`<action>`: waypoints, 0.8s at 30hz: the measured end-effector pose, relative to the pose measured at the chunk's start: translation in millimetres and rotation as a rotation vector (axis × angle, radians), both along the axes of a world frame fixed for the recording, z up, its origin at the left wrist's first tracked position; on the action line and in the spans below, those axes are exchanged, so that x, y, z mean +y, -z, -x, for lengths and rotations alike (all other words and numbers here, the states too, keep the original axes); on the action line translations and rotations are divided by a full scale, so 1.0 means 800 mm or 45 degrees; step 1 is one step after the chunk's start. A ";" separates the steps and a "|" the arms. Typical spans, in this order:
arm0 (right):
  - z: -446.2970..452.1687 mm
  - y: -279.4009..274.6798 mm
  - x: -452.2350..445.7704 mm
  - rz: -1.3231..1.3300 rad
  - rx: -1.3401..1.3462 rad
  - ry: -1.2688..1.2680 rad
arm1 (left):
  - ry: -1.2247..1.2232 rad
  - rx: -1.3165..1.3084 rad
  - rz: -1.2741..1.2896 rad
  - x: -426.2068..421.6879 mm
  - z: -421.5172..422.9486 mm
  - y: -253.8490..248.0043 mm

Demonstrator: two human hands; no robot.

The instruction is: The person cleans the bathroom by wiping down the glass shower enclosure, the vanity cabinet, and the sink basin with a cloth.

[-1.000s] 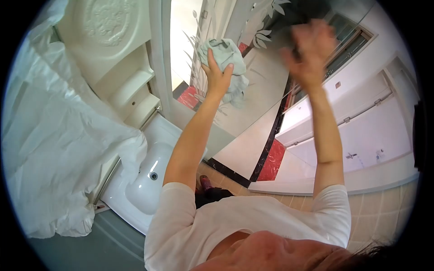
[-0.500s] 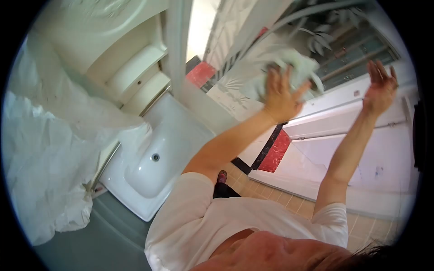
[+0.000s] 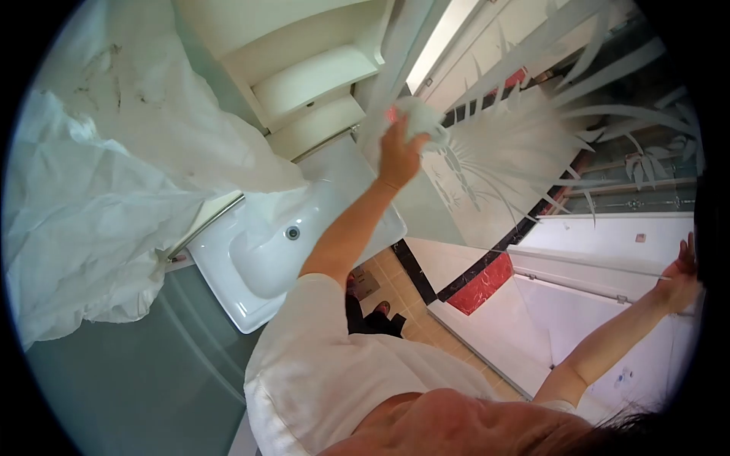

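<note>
My left hand [image 3: 401, 156] presses a pale, whitish-green cloth [image 3: 420, 121] against the clear glass panel [image 3: 494, 152], near its left edge by the frame. The fingers are bent over the cloth, and its edges are slightly blurred. White frosted leaf patterns [image 3: 525, 144] decorate the glass. Far to the right, my right hand [image 3: 679, 275] is at the edge of the view beside the glass, with its fingers raised and apart from the thumb. Dark vignetting cuts off part of that hand; no held object shows in it.
A white washbasin [image 3: 266, 258] lies below my left arm. White plastic sheeting [image 3: 99, 213] hangs at the left, near a cream shelf unit [image 3: 312, 83]. A red and black tiled ledge [image 3: 480, 285] and white tray [image 3: 487, 342] stand at the right, above the tiled floor [image 3: 411, 285].
My left hand has carried the cloth leftward across the glass to near its frame. My right hand has shifted right and down to the view's edge. The view has turned too.
</note>
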State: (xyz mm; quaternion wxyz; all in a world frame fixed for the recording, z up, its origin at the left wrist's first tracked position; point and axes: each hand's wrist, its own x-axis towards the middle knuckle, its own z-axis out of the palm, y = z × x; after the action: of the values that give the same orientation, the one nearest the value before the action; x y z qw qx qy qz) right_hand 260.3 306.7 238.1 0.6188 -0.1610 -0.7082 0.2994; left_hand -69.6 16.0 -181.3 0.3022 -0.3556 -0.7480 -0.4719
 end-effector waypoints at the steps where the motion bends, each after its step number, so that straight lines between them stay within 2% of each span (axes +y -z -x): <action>1: 0.001 -0.001 0.001 -0.004 -0.022 0.074 | -0.121 0.007 0.068 -0.021 0.021 -0.002; 3: -0.005 -0.002 0.002 -0.025 -0.014 0.117 | -0.246 0.013 0.150 -0.060 0.059 0.004; 5: -0.007 -0.003 0.002 -0.040 -0.003 0.123 | -0.344 -0.021 0.538 -0.089 0.091 0.021; 6: -0.009 -0.004 0.003 -0.044 0.005 0.124 | -0.362 -0.020 0.539 -0.099 0.103 0.036; 8: -0.013 -0.005 0.005 -0.052 0.017 0.128 | -0.324 -0.100 0.894 -0.116 0.122 0.066; 12: -0.017 -0.007 0.008 -0.056 0.012 0.145 | -0.383 -0.207 1.001 -0.120 0.123 0.059; 14: -0.018 -0.009 0.009 -0.058 0.012 0.147 | -0.507 -0.456 1.173 -0.125 0.130 0.052; 15: -0.018 -0.009 0.008 -0.061 0.014 0.151 | -0.505 -0.458 1.173 -0.130 0.127 0.043; 17: -0.020 -0.011 0.008 -0.068 0.011 0.148 | -0.637 -0.777 1.159 -0.150 0.115 0.020; 18: -0.020 -0.010 0.008 -0.068 0.014 0.148 | -0.638 -0.772 1.163 -0.159 0.113 0.010; 20: -0.021 -0.010 0.008 -0.071 0.021 0.151 | -0.738 -1.016 1.162 -0.172 0.111 -0.001; 24: -0.019 -0.012 0.007 -0.080 0.028 0.142 | -0.840 -1.005 1.062 -0.149 0.120 0.038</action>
State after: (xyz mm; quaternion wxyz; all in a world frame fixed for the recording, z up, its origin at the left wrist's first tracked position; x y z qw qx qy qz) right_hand 275.9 312.4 247.6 0.6469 -0.1774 -0.7004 0.2440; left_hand -166.0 -102.9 -211.3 -0.0289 0.0045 -0.9923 -0.1202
